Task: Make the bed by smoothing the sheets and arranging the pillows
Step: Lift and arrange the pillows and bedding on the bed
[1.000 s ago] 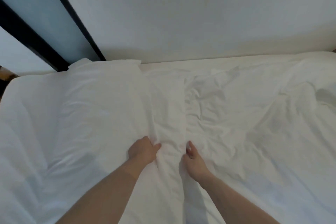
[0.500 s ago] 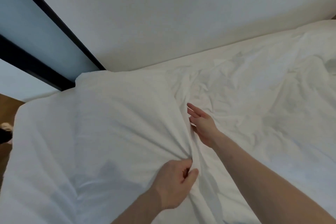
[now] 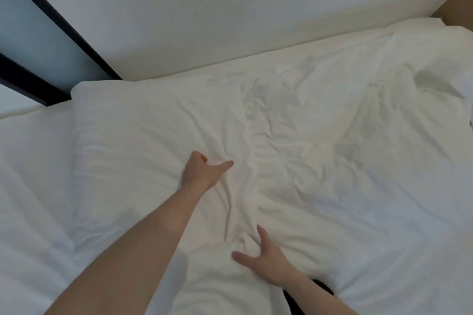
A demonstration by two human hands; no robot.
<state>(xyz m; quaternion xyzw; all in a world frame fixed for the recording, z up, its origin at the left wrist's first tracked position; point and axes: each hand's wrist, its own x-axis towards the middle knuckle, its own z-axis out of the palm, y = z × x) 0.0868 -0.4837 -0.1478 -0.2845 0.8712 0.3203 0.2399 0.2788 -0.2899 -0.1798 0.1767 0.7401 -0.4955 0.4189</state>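
Note:
A crumpled white sheet (image 3: pixel 320 135) covers the bed, with a ridge of folds running down its middle. My left hand (image 3: pixel 201 172) rests on the sheet left of that ridge, thumb stretched to the right and fingertips bent into the cloth. My right hand (image 3: pixel 266 264) lies nearer to me, thumb and forefinger spread wide around a small bunch of sheet (image 3: pixel 243 240) without closing on it. A thicker, smoother white layer (image 3: pixel 115 135) with a rounded corner lies at the left. No separate pillow is plainly visible.
A white wall (image 3: pixel 230 20) runs along the bed's far side. A black frame with a pale panel (image 3: pixel 38 33) stands at the far left. A brown surface (image 3: pixel 455 5) shows at the top right. A dark gap (image 3: pixel 323 288) sits under my right wrist.
My left hand let go of the pinched fold and reached forward onto the sheet. My right hand drew back toward me and spread around a bunch. The view swung right.

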